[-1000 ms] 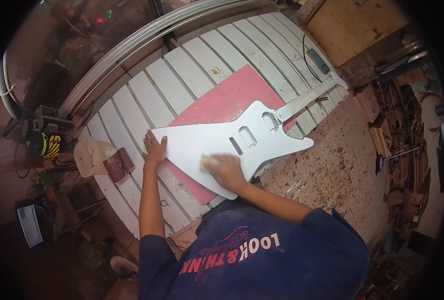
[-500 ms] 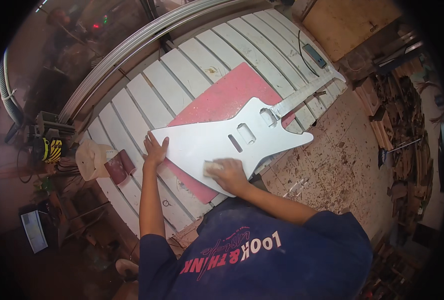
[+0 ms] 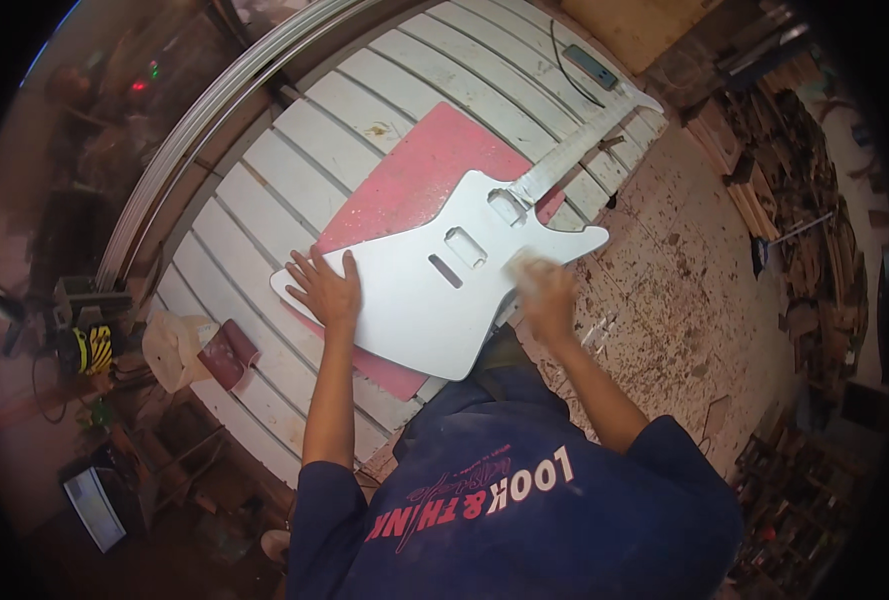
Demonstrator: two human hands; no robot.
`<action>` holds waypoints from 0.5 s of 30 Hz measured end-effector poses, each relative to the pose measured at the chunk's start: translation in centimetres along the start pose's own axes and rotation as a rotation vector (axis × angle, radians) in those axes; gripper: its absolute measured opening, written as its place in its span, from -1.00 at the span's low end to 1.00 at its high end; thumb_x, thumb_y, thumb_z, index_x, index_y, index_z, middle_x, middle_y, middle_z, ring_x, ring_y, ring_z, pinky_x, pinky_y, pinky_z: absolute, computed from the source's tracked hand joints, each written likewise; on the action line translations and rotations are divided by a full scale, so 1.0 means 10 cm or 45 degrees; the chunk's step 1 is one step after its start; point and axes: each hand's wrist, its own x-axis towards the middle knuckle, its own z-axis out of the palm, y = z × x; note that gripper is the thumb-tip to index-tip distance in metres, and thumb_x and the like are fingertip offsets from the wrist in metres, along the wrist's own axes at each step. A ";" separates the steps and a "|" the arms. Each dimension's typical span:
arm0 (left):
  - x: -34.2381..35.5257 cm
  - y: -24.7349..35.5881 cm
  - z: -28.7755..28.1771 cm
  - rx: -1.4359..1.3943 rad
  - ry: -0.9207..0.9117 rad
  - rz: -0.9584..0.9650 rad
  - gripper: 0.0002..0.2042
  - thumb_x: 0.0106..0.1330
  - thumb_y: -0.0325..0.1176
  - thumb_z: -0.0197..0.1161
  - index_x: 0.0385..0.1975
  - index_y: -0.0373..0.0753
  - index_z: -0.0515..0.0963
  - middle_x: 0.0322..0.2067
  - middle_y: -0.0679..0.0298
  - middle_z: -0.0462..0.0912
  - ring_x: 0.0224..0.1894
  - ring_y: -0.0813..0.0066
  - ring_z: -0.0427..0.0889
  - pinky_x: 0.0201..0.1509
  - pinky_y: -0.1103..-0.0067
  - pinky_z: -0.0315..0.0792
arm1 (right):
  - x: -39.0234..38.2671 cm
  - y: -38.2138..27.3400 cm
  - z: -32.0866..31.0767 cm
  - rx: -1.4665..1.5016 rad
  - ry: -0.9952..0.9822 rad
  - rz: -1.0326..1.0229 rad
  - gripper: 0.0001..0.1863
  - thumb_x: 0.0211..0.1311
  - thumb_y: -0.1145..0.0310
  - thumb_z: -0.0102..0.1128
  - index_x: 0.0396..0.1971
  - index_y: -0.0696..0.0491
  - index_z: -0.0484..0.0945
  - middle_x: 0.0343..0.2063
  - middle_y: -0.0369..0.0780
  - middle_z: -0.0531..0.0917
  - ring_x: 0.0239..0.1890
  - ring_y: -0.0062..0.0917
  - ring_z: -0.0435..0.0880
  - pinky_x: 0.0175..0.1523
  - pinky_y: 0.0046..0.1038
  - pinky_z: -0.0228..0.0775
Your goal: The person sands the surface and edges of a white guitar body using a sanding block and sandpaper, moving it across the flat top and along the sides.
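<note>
A white, angular electric guitar body (image 3: pixel 394 300) with cut-out cavities lies face up, its neck (image 3: pixel 574 148) pointing to the far right. Beneath it a pink mat (image 3: pixel 394 180) shows along the far side and at the near edge. My left hand (image 3: pixel 329 288) rests flat on the left end of the body, fingers spread. At the near right edge, my right hand (image 3: pixel 551 300) is closed around a pale sanding block (image 3: pixel 520 262) against the white surface. Motion blurs that hand and the block, and the fingers partly cover it.
The guitar lies on a white slatted table (image 3: pixel 294 150). Reddish-brown sandpaper (image 3: pixel 228 356) and a beige bag (image 3: pixel 172 350) are at its left end. A power strip (image 3: pixel 589 66) with a cable lies at the far right. Wood pieces (image 3: pixel 734 170) are stacked beyond the littered floor (image 3: pixel 664 310).
My right hand has moved right with the block, from the lower middle of the body to its near right edge. My left hand has shifted further onto the body, with its fingers spread.
</note>
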 end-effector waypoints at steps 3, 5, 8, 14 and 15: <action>-0.07 0.34 0.00 0.024 -0.072 0.172 -0.19 0.44 0.25 0.10 0.50 -0.27 0.28 0.57 -0.09 0.12 0.66 -0.14 -0.11 0.62 -0.18 -0.24 | 0.05 0.07 0.08 -0.131 0.112 0.373 -0.59 0.22 0.33 0.34 0.09 -0.23 0.69 0.04 -0.26 0.63 0.16 -0.25 0.54 0.23 -0.01 0.36; -0.17 0.60 0.04 0.016 -0.086 0.364 -0.18 0.43 0.28 0.12 0.48 -0.28 0.32 0.54 -0.05 0.21 0.65 -0.09 -0.07 0.63 -0.15 -0.25 | -0.06 -0.21 0.30 -0.045 0.087 0.284 -0.55 0.21 0.31 0.35 0.13 -0.27 0.67 0.07 -0.26 0.60 0.19 -0.23 0.51 0.25 0.10 0.31; -0.29 0.91 0.03 0.035 -0.192 0.456 -0.18 0.42 0.28 0.13 0.47 -0.29 0.33 0.52 -0.04 0.25 0.64 -0.09 -0.03 0.64 -0.14 -0.25 | -0.28 -0.66 0.26 0.007 0.020 0.071 -0.57 0.20 0.31 0.35 0.10 -0.26 0.68 0.03 -0.26 0.61 0.16 -0.28 0.53 0.22 0.07 0.33; -0.31 0.95 0.01 -0.023 -0.108 0.496 -0.24 0.39 0.23 0.21 0.36 -0.30 0.42 0.39 -0.03 0.41 0.58 -0.03 0.11 0.64 -0.09 -0.20 | 0.31 0.46 -0.05 -0.062 0.228 0.593 -0.60 0.22 0.39 0.33 0.08 -0.19 0.68 -0.07 -0.21 0.66 0.18 -0.22 0.50 0.19 0.02 0.32; -0.31 0.96 0.01 -0.028 -0.085 0.490 -0.26 0.38 0.22 0.23 0.34 -0.29 0.44 0.37 -0.02 0.42 0.57 -0.02 0.14 0.64 -0.08 -0.19 | 0.26 0.29 0.02 -0.167 0.218 0.575 -0.59 0.21 0.38 0.35 0.09 -0.20 0.68 -0.02 -0.20 0.63 0.18 -0.21 0.49 0.20 0.06 0.30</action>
